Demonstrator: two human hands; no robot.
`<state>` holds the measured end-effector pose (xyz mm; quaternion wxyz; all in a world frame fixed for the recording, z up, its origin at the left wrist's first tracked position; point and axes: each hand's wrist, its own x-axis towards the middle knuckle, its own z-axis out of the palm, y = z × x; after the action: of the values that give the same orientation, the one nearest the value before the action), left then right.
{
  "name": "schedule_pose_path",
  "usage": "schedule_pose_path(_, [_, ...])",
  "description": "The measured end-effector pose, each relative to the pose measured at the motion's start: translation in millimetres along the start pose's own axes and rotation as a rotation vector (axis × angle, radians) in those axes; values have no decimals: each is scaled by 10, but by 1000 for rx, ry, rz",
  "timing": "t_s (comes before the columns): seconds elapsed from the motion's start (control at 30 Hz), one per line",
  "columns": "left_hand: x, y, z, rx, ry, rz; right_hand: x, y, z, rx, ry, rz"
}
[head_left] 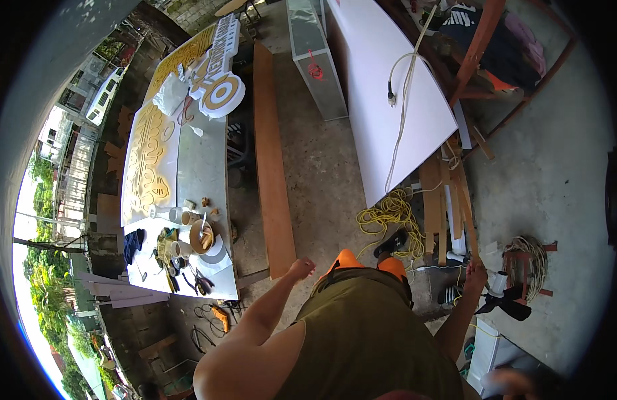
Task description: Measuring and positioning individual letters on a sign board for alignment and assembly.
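Brown strip (468, 217) overlapping right hand (476, 273); whether held, too small to tell.

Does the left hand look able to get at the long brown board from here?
Probably yes: the left hand looks empty and is near the close end of the brown board, with nothing visible between them.

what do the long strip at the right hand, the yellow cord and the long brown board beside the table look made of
Strip: probably wood or plywood, unpainted and matte, from its tan-brown colour.
Yellow cord: likely plastic-sheathed, given its bright, even colour and loose loops; finish unclear.
Brown board: seemingly wood or plywood, dull-surfaced, judging by its flat reddish-brown face.
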<state>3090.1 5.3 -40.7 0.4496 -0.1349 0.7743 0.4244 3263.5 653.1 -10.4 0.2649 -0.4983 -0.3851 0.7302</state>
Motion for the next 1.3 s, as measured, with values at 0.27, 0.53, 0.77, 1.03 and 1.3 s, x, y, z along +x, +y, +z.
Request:
schedule_pose_path(0.27, [62, -818, -60, -154, 36, -6, -605, 85, 145, 31, -12, 16])
schedule_pose_path(0.53, [204, -646, -48, -138, -62, 51, -1133, 201, 89, -42, 126, 24])
schedule_pose_path(0.77, [68, -597, -235, -140, -30, 108, -1421, 365, -200, 22, 156, -17])
schedule_pose_path(1.03, [18, -557, -159, -93, -62, 82, -1762, 377, -563, 13, 241, -13])
schedule_pose_path(1.3, [33, 628, 570, -24, -319, 311, -2410, 486, -1448, 38, 183, -44])
